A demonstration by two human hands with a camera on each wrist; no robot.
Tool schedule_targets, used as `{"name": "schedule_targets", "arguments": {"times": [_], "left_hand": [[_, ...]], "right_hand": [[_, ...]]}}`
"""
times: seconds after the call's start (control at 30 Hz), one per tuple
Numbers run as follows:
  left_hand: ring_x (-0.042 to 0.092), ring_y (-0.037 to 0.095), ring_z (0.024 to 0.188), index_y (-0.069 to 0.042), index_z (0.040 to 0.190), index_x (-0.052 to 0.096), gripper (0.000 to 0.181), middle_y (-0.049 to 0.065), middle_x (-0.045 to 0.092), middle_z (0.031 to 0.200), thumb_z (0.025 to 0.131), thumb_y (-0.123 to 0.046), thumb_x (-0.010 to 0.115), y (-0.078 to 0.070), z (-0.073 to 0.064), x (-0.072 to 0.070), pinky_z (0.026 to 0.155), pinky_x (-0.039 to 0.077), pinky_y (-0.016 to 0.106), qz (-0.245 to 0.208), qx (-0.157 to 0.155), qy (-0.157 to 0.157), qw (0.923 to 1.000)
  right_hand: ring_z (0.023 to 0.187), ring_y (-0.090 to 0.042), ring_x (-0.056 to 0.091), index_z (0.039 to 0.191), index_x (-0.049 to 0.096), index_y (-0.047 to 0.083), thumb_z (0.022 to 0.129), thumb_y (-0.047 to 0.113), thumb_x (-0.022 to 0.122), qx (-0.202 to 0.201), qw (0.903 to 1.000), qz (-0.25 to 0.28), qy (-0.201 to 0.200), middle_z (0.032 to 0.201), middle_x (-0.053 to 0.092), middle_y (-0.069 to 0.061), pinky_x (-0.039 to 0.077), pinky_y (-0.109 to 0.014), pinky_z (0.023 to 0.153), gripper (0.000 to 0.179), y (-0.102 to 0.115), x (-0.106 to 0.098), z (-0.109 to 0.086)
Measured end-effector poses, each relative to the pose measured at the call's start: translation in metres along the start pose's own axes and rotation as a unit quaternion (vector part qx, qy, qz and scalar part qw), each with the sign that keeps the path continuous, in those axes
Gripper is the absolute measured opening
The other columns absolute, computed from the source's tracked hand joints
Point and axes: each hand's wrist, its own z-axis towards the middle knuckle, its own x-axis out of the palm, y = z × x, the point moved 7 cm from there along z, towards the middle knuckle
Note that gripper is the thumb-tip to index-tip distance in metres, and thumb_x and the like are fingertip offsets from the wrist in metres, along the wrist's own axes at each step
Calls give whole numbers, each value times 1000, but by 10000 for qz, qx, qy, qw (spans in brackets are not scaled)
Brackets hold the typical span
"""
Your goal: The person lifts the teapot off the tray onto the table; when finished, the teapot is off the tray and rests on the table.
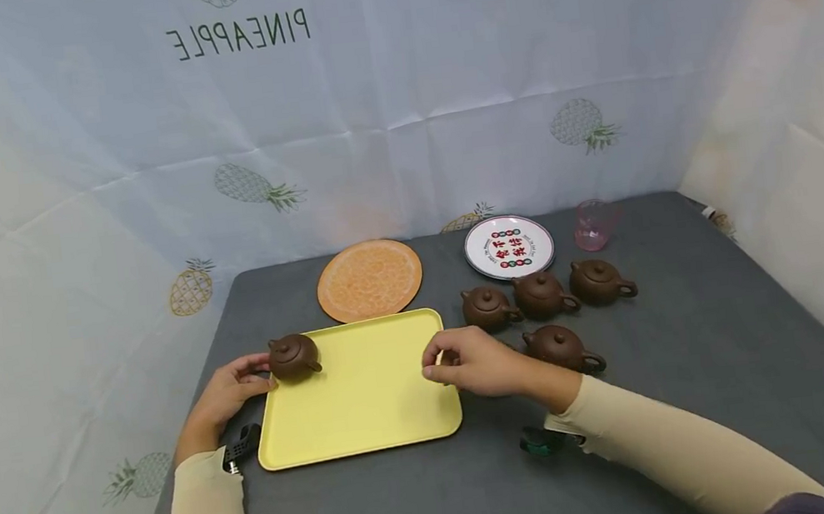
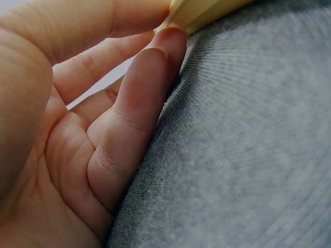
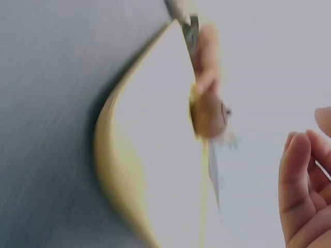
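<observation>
A yellow tray (image 1: 355,397) lies on the grey-covered table. At its far left corner sits a small brown teapot (image 1: 293,358). My left hand (image 1: 227,400) is beside that teapot; in the left wrist view its fingers (image 2: 139,82) pinch the tray's rim (image 2: 207,13). My right hand (image 1: 479,360) hovers over the tray's right edge, fingers loosely curled, holding nothing. In the right wrist view, a gap shows between its thumb and fingers (image 3: 297,170). The tray and the teapot (image 3: 209,116) are blurred there.
Several brown teapots (image 1: 557,346) stand right of the tray, one close by my right forearm. Behind are a round orange mat (image 1: 371,280), a white plate (image 1: 509,247) with red characters, and a pink clear cup (image 1: 593,225). Pineapple-print cloth (image 1: 387,167) hangs around the table.
</observation>
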Motion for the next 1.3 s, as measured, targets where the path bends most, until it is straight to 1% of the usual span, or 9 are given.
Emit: {"name": "schedule_targets", "arguments": {"times": [0.13,0.3,0.47,0.6,0.73,0.87,1.07,1.17,1.3], "left_hand": [[67,13,87,9,135,49,61,19,60,118,83,-10,77,3,1,2,75,51,24,-69,31,92,9999],[66,13,86,11,135,48,61,23,58,120,84,-7,76,4,0,2,75,50,23,-104,32,103,9999],[66,14,88,10,136,47,60,24,57,123,85,-7,74,4,1,3,76,50,23,-93,36,132,9999],[66,15,89,9,137,47,61,24,56,125,86,-8,74,5,0,4,76,50,24,-80,-125,175,9997],[66,15,89,9,137,47,60,25,56,125,86,-7,74,0,-4,3,77,50,23,-34,-227,147,9996],[66,17,89,12,135,47,57,29,56,125,86,-3,72,-19,-9,3,76,50,23,4,-145,123,9998],[65,17,91,13,134,47,55,30,53,127,87,-2,71,-34,-14,4,76,50,24,85,-124,178,9997],[65,18,91,13,134,48,54,30,54,127,87,-3,71,-32,-12,4,76,50,24,123,-107,180,9997],[65,18,92,10,135,48,55,29,54,128,87,-4,71,-13,-6,2,76,50,24,96,-120,131,9998]], "right_hand": [[58,-14,60,91,67,19,95,22,66,113,9998,40,126,76,64,-3,52,-30,53,5,3,38,31],[57,-14,61,90,68,22,95,27,66,419,9989,23,200,79,65,1,50,-28,51,8,-5,80,76],[59,-13,63,91,66,22,94,33,67,774,9970,50,-72,83,63,6,51,-28,52,12,-18,101,121],[58,-13,63,90,65,21,90,38,70,1122,9928,199,-356,81,61,6,51,-28,53,18,-29,113,143],[55,-14,62,86,64,20,88,41,73,1380,9887,137,-569,74,62,5,50,-29,52,23,-33,121,154],[53,-14,61,80,62,19,89,40,71,1483,9856,-64,-805,67,61,3,46,-29,50,24,-31,121,161],[52,-15,60,76,66,17,91,39,68,1768,9808,-72,-814,61,62,1,42,-28,47,27,-34,124,165],[51,-15,57,76,68,14,92,39,67,1813,9799,-86,-823,59,63,-1,39,-28,47,30,-36,125,166],[50,-16,54,72,68,12,92,37,67,1786,9802,-154,-846,56,63,0,37,-27,46,32,-37,126,166]]}}
